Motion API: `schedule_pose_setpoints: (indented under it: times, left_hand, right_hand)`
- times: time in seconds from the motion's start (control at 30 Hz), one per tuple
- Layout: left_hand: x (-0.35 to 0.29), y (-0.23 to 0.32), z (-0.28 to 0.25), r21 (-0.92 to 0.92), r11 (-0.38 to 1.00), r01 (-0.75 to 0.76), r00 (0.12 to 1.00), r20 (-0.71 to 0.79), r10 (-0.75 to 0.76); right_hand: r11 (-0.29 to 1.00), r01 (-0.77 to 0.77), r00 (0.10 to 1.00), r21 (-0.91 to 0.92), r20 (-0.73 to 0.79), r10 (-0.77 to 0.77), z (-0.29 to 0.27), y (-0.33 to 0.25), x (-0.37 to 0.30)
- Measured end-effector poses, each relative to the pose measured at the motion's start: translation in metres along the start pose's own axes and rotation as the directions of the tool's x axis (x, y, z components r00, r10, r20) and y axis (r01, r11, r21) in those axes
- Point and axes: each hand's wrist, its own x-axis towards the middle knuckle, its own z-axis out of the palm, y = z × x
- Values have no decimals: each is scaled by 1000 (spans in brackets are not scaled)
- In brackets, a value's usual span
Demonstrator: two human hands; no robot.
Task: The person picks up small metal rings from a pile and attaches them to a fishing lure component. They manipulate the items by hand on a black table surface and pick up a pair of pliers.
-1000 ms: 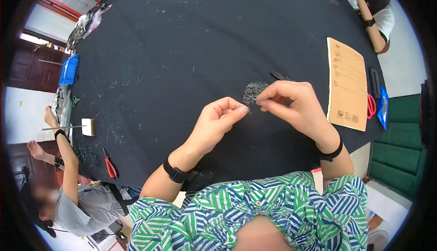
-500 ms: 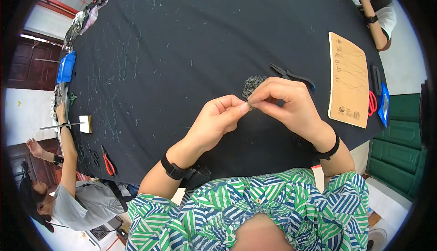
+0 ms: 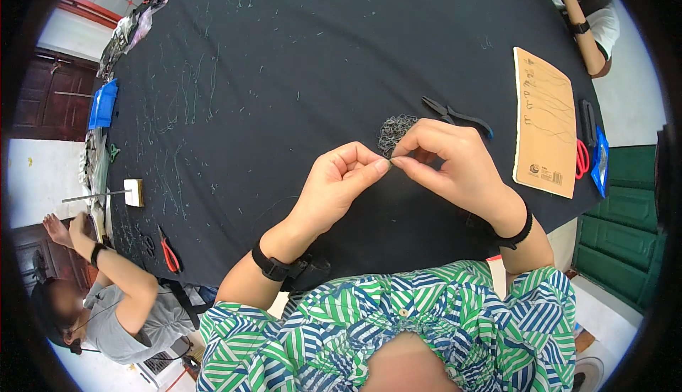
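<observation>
My left hand (image 3: pixel 341 182) and my right hand (image 3: pixel 451 161) meet fingertip to fingertip above the black cloth, both closed in a pinch. Something tiny and dark shows between the fingertips, too small to name. A faint thin thread seems to run over the cloth left of my left wrist. Just beyond my right fingers lies a tangled heap of small wiry metal pieces (image 3: pixel 395 133), partly covered by that hand. Past my right knuckles rest black-handled pliers (image 3: pixel 455 116), their jaws pointing away to the left.
A brown notebook (image 3: pixel 545 154) with hook-shaped pieces and thin lines on it lies right, beside red-handled scissors (image 3: pixel 582 159) and a blue packet (image 3: pixel 600 161). Thread scraps dot the black cloth (image 3: pixel 298 58). Red-handled pliers (image 3: pixel 169 253) lie left; co-workers sit at left and far right.
My hands keep nearly the same place, with the right fingers shifted slightly at the pinch. The left co-worker's arm has drawn back from the table edge toward their other hand.
</observation>
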Motion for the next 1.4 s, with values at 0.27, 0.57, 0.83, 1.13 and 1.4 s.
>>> schedule_pose_setpoints:
  times: [0.27, 0.57, 0.83, 1.13, 1.4]
  left_hand:
    - [1, -4, -1, -4, 1000, -9, 1000, -26, 9]
    - [0, -3, -1, -5, 1000, 1, 999, -53, -1]
    - [-1, -2, -2, 92, 996, -4, 999, -41, 8]
    - [0, -5, -4, 93, 995, -20, 1000, -18, 22]
    - [-1, -4, -4, 85, 996, -30, 999, -19, 32]
  right_hand:
    - [998, -42, 998, -50, -55, 40, -1, -1, 1]
    - [997, -72, 997, -9, -33, 71, -1, -1, 2]
    - [998, -67, 997, 18, 26, 67, -2, 2, 3]
    - [991, -132, 989, -1, 72, 132, -8, -5, 2]
    - [995, -93, 994, 48, 62, 90, -3, -1, 2]
